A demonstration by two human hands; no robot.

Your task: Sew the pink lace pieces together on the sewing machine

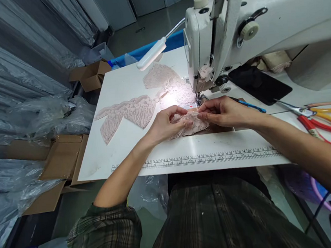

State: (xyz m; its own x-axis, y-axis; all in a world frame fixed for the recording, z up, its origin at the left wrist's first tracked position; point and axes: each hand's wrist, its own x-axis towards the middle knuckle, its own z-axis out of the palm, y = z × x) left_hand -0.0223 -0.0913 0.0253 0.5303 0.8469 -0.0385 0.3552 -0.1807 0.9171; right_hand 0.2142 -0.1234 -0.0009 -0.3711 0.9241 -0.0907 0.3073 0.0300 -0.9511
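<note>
Both of my hands pinch a small piece of pale pink lace (189, 123) on the white sewing table (128, 159), just in front of the sewing machine's needle (198, 97). My left hand (167, 123) grips the lace's left side with curled fingers. My right hand (225, 112) holds its right edge, fingertips pressed together. The white sewing machine (246, 24) stands over the table at the right, and its lamp (152, 54) lights the spot.
More pink lace pieces (129, 114) lie spread on the table to the left and behind. Red and yellow-handled scissors (325, 121) rest at the right. A printed ruler (195, 159) runs along the table's front edge. Cardboard boxes (63, 162) and plastic bags sit on the floor at left.
</note>
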